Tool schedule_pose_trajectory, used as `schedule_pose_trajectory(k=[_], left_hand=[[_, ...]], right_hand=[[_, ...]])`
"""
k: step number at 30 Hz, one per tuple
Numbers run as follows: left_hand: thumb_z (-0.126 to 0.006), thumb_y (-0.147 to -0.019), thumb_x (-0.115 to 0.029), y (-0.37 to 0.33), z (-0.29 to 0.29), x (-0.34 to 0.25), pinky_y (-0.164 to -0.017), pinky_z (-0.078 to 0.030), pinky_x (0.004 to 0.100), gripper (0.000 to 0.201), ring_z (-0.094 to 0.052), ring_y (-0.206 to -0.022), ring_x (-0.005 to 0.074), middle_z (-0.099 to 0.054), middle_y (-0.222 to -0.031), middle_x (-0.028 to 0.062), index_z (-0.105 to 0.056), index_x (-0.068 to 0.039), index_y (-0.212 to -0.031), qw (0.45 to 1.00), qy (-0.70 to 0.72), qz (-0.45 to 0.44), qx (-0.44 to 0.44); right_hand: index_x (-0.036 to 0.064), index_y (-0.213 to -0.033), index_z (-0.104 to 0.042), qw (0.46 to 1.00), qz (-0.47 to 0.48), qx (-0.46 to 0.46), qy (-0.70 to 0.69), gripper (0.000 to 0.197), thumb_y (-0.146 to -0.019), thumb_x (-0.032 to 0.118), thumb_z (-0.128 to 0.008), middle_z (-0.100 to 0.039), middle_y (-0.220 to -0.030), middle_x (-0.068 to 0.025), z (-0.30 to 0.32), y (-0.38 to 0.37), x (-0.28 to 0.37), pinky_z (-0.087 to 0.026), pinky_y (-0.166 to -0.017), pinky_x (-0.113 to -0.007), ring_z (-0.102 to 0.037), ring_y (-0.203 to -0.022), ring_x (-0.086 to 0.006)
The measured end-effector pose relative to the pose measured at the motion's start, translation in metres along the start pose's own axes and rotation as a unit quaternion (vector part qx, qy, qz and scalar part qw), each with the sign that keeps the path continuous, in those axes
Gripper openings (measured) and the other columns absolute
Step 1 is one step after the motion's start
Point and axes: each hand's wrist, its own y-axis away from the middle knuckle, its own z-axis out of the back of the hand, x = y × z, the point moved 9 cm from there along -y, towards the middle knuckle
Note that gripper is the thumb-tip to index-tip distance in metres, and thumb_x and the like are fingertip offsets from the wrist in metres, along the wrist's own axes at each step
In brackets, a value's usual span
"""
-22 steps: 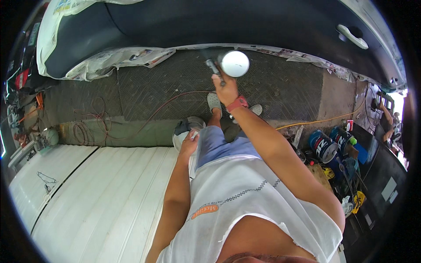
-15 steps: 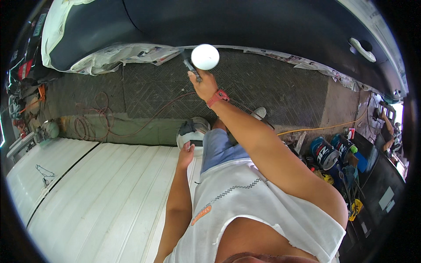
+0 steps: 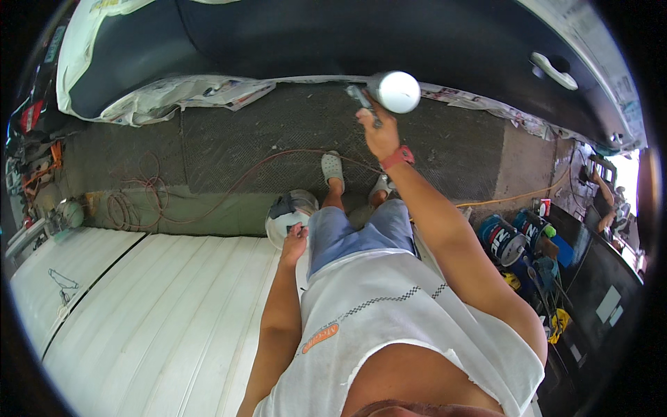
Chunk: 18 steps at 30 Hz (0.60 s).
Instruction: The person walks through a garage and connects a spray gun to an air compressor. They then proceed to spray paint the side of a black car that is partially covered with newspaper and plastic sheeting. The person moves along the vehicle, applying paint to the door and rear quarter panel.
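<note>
Spray gun (image 3: 398, 92): 1 o'clock in view, by 6 o'clock edge of dark panel (image 3: 361, 38) | change: swung toward 3 o'clock since last frame, so work sits nearer pale handle (image 3: 554, 71) | right hand (image 3: 382, 136): fingers wrapped round gun | left hand (image 3: 294, 243): fingers curled at white bucket (image 3: 276, 231), whether gripping: cannot tell

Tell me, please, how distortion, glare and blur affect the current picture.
In the head view, the dark panel bows along its lower edge and the corners go black; in the head view, the bright opening at far right is washed out; in the head view, the spray gun in the right hand looks soft, possibly from motion.
</note>
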Motion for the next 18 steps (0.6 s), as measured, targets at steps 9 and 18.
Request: schedule_pose_trajectory(k=[9, 18], left_hand=[[-0.056, -0.099, -0.045, -0.004, -0.021, -0.088, -0.103, -0.047, 0.0423, 0.054, -0.062, -0.121, 0.0346, -0.062, -0.134, 0.0189, -0.052, -0.009, -0.140, 0.996, -0.081, -0.033, -0.017], [-0.057, -0.101, -0.036, 0.015, -0.072, -0.103, -0.110, -0.040, 0.0361, 0.053, -0.053, -0.132, 0.0267, -0.057, -0.141, 0.0162, -0.052, 0.001, -0.140, 0.998, -0.052, -0.009, -0.017]], right_hand=[[-0.0018, -0.117, -0.064, 0.985, -0.103, -0.138, -0.004, 0.038, -0.107, 0.031, -0.048, -0.071, -0.088, -0.0068, 0.243, 0.062, -0.069, -0.047, -0.047, -0.025, -0.065, -0.073, -0.0100], [0.0008, -0.103, -0.067, 0.944, -0.179, -0.271, -0.054, 0.041, -0.105, 0.039, -0.052, -0.071, -0.080, -0.0051, 0.414, 0.083, -0.126, -0.045, -0.045, -0.026, -0.061, -0.058, -0.0091]])
